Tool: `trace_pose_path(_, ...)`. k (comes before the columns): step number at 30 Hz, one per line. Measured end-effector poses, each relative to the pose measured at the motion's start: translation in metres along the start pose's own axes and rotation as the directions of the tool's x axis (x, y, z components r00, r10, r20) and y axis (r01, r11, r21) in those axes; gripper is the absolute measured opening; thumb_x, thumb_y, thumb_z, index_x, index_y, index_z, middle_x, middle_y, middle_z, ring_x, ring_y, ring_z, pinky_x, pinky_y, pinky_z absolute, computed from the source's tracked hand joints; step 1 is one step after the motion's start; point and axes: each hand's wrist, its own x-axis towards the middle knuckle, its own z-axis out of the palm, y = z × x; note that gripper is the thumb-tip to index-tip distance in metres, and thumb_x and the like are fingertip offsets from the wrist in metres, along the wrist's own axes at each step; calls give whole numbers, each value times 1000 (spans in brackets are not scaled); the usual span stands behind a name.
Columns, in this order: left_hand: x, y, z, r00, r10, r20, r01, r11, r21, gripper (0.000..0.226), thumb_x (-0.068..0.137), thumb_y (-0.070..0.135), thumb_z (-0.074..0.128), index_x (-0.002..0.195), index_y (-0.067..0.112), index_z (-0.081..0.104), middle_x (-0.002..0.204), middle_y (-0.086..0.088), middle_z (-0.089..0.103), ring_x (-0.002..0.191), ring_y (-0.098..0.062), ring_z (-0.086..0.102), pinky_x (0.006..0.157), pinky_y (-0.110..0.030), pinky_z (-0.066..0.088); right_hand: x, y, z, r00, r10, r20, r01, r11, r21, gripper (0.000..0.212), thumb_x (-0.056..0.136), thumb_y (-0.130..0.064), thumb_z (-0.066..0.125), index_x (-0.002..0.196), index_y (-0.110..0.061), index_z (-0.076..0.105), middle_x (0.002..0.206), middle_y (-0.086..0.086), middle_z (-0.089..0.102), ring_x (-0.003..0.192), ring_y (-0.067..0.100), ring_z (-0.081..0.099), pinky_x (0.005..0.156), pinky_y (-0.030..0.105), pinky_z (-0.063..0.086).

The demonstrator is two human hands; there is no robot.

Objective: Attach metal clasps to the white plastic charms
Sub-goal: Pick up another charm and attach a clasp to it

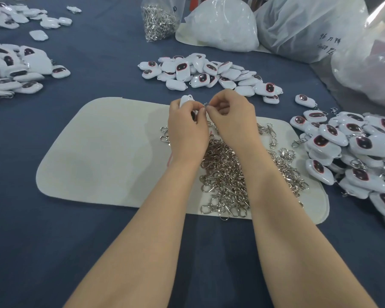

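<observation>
The left grip (187, 125) clutches a white oval plastic charm (185, 100); the right grip (229, 114) pinches a silver metal clasp (206, 105) at its three o'clock.

Charms (200, 72): white plastic, smooth and glossy, with highlights on the shells; dark inset faces, also glossy, rimmed in red.
Clasps (227, 174): silver-coloured metal, polished and bright.
Mat (102, 152): off-white, matt, felt-like, with a soft cut edge.
Tablecloth (53, 241): blue cloth, matt, slightly creased.
Bags (225, 25): thin translucent plastic film, crinkled, shiny along the folds.
Small bag (158, 18): clear plastic film, wrinkled, the bright metal inside showing through.
</observation>
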Motion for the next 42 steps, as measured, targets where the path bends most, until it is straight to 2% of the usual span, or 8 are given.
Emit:
trace_pose_path(3, 0, 0, 1, 1000, 5, -6, -5, 1000, 16, 12, 91, 11, 57, 93, 6, 68, 107, -5, 53, 68, -2, 44, 67, -10, 28, 0, 1, 1, 1000, 4, -7, -4, 1000, 23, 8, 84, -7, 62, 85, -15, 61, 75, -9, 58, 63, -3, 50, 65, 5, 41)
trace_pose_path(17, 0, 0, 0, 1000, 14, -5, -14, 999, 47, 12, 92, 8, 54, 92, 4, 66, 109, -9, 54, 75, -10, 43, 68, -11, 27, -1, 6, 3, 997, 17, 73, -21, 998, 52, 11, 85, -10, 62, 85, -18, 55, 77, -15, 57, 68, -2, 52, 66, 6, 41)
trace_pose_path(24, 1, -1, -1, 1000, -7, -21, 8, 999, 42, 12, 91, 8, 54, 90, 5, 66, 106, -7, 54, 74, -8, 44, 69, -11, 27, -7, 4, 7, 995, -64, 74, 62, 998, 29, 12, 89, -7, 56, 87, -17, 51, 85, -6, 59, 92, 14, 60, 84, 28, 48)
trace_pose_path(29, 2, 0, -1, 1000, -17, -8, 17, 1000, 10, 11, 90, 8, 54, 88, 7, 66, 99, -1, 50, 67, -1, 44, 69, -10, 28, -9, 2, 6, 989, -98, 107, 95, 995, 35, 14, 91, -2, 49, 89, -15, 46, 95, 5, 64, 93, 22, 60, 81, 31, 47)
trace_pose_path(34, 3, 1, -3, 999, -21, 25, 22, 999, -35, 10, 90, 10, 57, 87, 12, 66, 102, -3, 56, 70, 1, 47, 71, -11, 31, -10, 4, 9, 995, -69, 77, 67, 997, 33, 12, 93, -4, 46, 92, -14, 40, 88, 2, 57, 82, 22, 54, 70, 27, 39)
trace_pose_path(37, 2, 5, -5, 999, 3, 41, -1, 998, -67, 20, 91, 10, 54, 107, 15, 65, 109, -1, 61, 86, -7, 57, 78, -12, 36, -9, 7, 9, 1000, -13, 26, 12, 999, 49, 11, 94, -5, 46, 93, -14, 40, 80, -7, 51, 79, 17, 51, 65, 22, 33)
trace_pose_path(39, 0, 9, -6, 998, -2, 68, 10, 992, -126, 36, 93, 12, 51, 128, 18, 50, 105, 9, 60, 95, -16, 60, 84, -19, 41, -7, 9, 7, 1000, 29, -10, -28, 997, 68, 9, 95, -6, 46, 93, -13, 41, 77, -10, 50, 79, 17, 55, 63, 21, 33)
trace_pose_path(42, -3, 13, -4, 989, -34, 146, 64, 976, -206, 38, 94, 11, 47, 129, 13, 33, 85, 13, 49, 84, -28, 63, 82, -37, 49, -6, 11, 4, 997, 60, -53, -57, 996, 73, 7, 96, -7, 45, 93, -12, 42, 75, -11, 50, 71, 10, 54, 56, 16, 34)
